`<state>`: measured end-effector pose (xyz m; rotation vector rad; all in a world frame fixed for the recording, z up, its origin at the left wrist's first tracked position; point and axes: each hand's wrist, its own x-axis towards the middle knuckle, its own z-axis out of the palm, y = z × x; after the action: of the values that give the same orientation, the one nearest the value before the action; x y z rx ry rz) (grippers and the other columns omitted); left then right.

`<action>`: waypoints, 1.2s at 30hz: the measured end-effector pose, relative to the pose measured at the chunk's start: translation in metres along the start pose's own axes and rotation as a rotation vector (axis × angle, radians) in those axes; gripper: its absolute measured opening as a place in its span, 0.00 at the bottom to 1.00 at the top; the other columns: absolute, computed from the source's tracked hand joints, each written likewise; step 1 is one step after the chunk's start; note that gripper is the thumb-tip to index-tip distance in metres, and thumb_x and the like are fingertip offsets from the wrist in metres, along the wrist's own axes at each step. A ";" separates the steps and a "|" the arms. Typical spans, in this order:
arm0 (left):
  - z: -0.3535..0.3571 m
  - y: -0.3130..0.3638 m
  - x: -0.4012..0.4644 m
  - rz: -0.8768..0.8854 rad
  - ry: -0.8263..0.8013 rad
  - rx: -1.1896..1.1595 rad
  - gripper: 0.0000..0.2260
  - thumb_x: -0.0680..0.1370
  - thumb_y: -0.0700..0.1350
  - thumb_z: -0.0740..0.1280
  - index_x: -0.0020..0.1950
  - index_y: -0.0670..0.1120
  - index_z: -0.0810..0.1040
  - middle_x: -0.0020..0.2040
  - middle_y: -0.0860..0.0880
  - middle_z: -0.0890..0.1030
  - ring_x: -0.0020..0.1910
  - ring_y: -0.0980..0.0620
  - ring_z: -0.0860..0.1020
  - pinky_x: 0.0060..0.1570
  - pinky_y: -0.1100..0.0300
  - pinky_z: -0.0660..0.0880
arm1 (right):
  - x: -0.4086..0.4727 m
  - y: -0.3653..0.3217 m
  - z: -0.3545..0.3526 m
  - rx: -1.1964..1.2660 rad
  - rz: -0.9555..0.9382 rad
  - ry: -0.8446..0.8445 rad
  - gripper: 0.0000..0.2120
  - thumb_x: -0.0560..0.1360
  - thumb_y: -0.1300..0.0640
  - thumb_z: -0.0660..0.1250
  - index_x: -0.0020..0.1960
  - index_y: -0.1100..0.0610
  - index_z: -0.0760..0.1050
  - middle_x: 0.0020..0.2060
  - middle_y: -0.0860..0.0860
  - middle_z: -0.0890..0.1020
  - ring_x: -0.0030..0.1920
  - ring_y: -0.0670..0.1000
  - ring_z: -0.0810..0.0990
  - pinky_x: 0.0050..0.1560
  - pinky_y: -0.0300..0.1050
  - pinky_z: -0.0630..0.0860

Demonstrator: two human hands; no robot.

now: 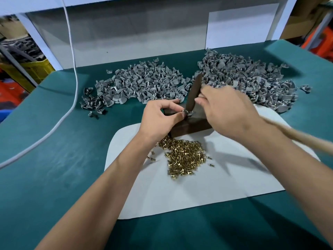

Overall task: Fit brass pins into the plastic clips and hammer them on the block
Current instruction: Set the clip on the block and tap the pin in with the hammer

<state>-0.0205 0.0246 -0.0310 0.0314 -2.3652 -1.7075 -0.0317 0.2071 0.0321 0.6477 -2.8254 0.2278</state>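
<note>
So we're at the hammering step, I'd say. Going left to right: the left hand (pixel 158 116) has thumb and forefinger curled in a pinch on a grey clip (pixel 187 112), holding it down on top of the dark block (pixel 191 125), right at the fingertips. Just right of that pinch, the hammer head (pixel 195 92) sits on the clip, leaning up and away. The right hand (pixel 228 110) is wrapped round the hammer, with the wooden handle (pixel 297 139) trailing off toward the right edge.

Brass pins (pixel 183 157) are heaped just behind the left wrist, and loose clips are piled beyond both sets of fingers.

Next move probably needs a short, square tap while those pinching fingers stay out of the strike.

Hard to tell: the pin itself is hidden under the hammer, and the right hand and handle are motion-blurred.
</note>
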 end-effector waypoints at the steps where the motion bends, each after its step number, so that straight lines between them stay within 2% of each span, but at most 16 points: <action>1: 0.000 0.000 0.000 0.002 0.004 0.003 0.04 0.72 0.35 0.78 0.44 0.43 0.88 0.58 0.46 0.85 0.60 0.60 0.82 0.64 0.51 0.79 | 0.004 0.003 -0.004 -0.038 -0.007 -0.006 0.09 0.85 0.47 0.54 0.50 0.49 0.68 0.37 0.51 0.74 0.39 0.59 0.73 0.40 0.51 0.68; 5: 0.000 -0.001 0.000 -0.005 0.006 -0.006 0.04 0.72 0.37 0.78 0.42 0.46 0.88 0.58 0.48 0.85 0.59 0.61 0.82 0.65 0.51 0.78 | 0.005 0.012 -0.010 0.109 -0.029 0.311 0.10 0.85 0.48 0.57 0.53 0.53 0.73 0.34 0.49 0.73 0.33 0.57 0.71 0.36 0.49 0.68; 6: -0.001 -0.001 0.000 -0.002 0.008 -0.009 0.05 0.72 0.37 0.78 0.42 0.47 0.88 0.58 0.48 0.85 0.59 0.60 0.82 0.65 0.51 0.78 | 0.003 0.009 -0.007 0.154 -0.035 0.299 0.10 0.85 0.49 0.57 0.55 0.54 0.73 0.34 0.50 0.75 0.33 0.58 0.73 0.35 0.49 0.71; 8: 0.000 0.000 -0.001 -0.003 0.010 -0.012 0.05 0.72 0.37 0.79 0.42 0.46 0.88 0.58 0.48 0.85 0.59 0.60 0.82 0.65 0.51 0.78 | -0.001 0.003 0.003 0.124 -0.024 0.092 0.11 0.85 0.48 0.56 0.57 0.54 0.72 0.38 0.54 0.79 0.38 0.61 0.77 0.40 0.53 0.75; 10: 0.000 0.001 -0.002 0.004 0.007 0.001 0.04 0.72 0.37 0.79 0.43 0.45 0.88 0.59 0.47 0.85 0.60 0.61 0.82 0.65 0.51 0.78 | 0.002 0.009 0.000 0.016 -0.027 -0.020 0.12 0.85 0.47 0.55 0.56 0.52 0.72 0.41 0.55 0.79 0.41 0.61 0.76 0.43 0.53 0.74; 12: 0.000 0.001 -0.002 -0.004 0.009 0.002 0.04 0.72 0.37 0.79 0.43 0.46 0.88 0.60 0.48 0.85 0.60 0.60 0.81 0.66 0.51 0.77 | 0.007 0.015 -0.009 -0.028 -0.066 0.044 0.10 0.85 0.46 0.55 0.53 0.50 0.72 0.39 0.52 0.77 0.38 0.59 0.74 0.41 0.52 0.71; 15: 0.000 0.000 0.000 -0.006 0.010 0.013 0.04 0.72 0.38 0.79 0.43 0.46 0.88 0.60 0.49 0.84 0.59 0.60 0.82 0.66 0.51 0.77 | 0.005 0.012 -0.009 0.155 -0.053 0.305 0.10 0.85 0.49 0.58 0.55 0.53 0.74 0.35 0.51 0.76 0.33 0.56 0.71 0.37 0.47 0.68; 17: 0.000 0.000 -0.001 0.001 0.014 0.013 0.03 0.72 0.37 0.78 0.43 0.45 0.88 0.60 0.48 0.85 0.58 0.58 0.83 0.65 0.51 0.78 | 0.001 0.003 0.000 0.122 -0.059 0.183 0.11 0.85 0.49 0.57 0.58 0.54 0.74 0.35 0.51 0.78 0.34 0.59 0.75 0.36 0.49 0.72; 19: 0.000 0.000 -0.001 0.017 0.013 0.020 0.04 0.72 0.37 0.78 0.43 0.45 0.88 0.59 0.49 0.85 0.58 0.58 0.83 0.64 0.51 0.78 | -0.001 0.003 0.005 0.104 -0.031 0.044 0.11 0.85 0.48 0.56 0.59 0.51 0.74 0.42 0.55 0.82 0.42 0.62 0.80 0.43 0.53 0.77; 21: 0.000 -0.001 -0.001 0.024 0.022 0.037 0.06 0.72 0.38 0.79 0.42 0.49 0.89 0.58 0.51 0.85 0.59 0.61 0.81 0.65 0.53 0.78 | 0.002 0.011 0.001 0.067 -0.043 0.058 0.11 0.84 0.46 0.57 0.56 0.49 0.75 0.44 0.54 0.83 0.45 0.61 0.80 0.45 0.53 0.75; 23: -0.001 -0.003 0.000 0.036 0.022 0.043 0.08 0.72 0.39 0.79 0.41 0.52 0.88 0.58 0.53 0.85 0.60 0.61 0.81 0.66 0.52 0.76 | 0.003 0.024 -0.002 0.079 -0.073 0.069 0.09 0.82 0.44 0.61 0.50 0.47 0.76 0.41 0.49 0.83 0.42 0.57 0.80 0.42 0.50 0.74; 25: -0.002 -0.005 0.001 0.059 0.026 0.044 0.07 0.72 0.39 0.79 0.41 0.52 0.88 0.59 0.52 0.85 0.62 0.59 0.80 0.68 0.49 0.75 | -0.001 0.038 -0.008 0.251 -0.103 0.013 0.08 0.79 0.45 0.68 0.44 0.47 0.77 0.36 0.43 0.81 0.38 0.48 0.79 0.38 0.45 0.73; 27: -0.001 -0.006 0.002 0.067 0.037 0.051 0.05 0.73 0.40 0.78 0.42 0.51 0.88 0.59 0.53 0.85 0.65 0.55 0.79 0.71 0.46 0.71 | -0.005 0.054 -0.018 0.452 -0.145 -0.105 0.03 0.75 0.50 0.75 0.44 0.46 0.83 0.35 0.42 0.83 0.35 0.41 0.78 0.36 0.38 0.73; 29: -0.002 -0.007 0.003 0.062 0.043 0.072 0.03 0.75 0.42 0.77 0.43 0.50 0.88 0.60 0.54 0.85 0.68 0.53 0.76 0.74 0.45 0.67 | -0.009 0.067 -0.025 0.539 -0.174 -0.294 0.07 0.71 0.56 0.79 0.44 0.44 0.85 0.35 0.43 0.85 0.32 0.39 0.79 0.34 0.29 0.72; 32: -0.004 -0.008 0.004 0.058 0.044 0.085 0.03 0.75 0.41 0.76 0.43 0.48 0.88 0.61 0.55 0.84 0.70 0.54 0.74 0.75 0.45 0.63 | -0.014 0.073 -0.023 0.482 -0.174 -0.481 0.14 0.68 0.64 0.80 0.44 0.44 0.86 0.35 0.41 0.85 0.33 0.39 0.82 0.36 0.29 0.75; 36: -0.007 -0.005 0.004 0.056 0.045 0.071 0.03 0.75 0.41 0.76 0.43 0.47 0.88 0.61 0.55 0.84 0.71 0.54 0.73 0.76 0.44 0.62 | -0.019 0.071 -0.013 0.336 -0.185 -0.456 0.14 0.66 0.60 0.83 0.47 0.46 0.87 0.38 0.39 0.86 0.40 0.36 0.82 0.42 0.25 0.72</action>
<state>-0.0237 0.0156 -0.0331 0.0150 -2.3701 -1.5804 -0.0442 0.2810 0.0329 1.1580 -3.1526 0.5989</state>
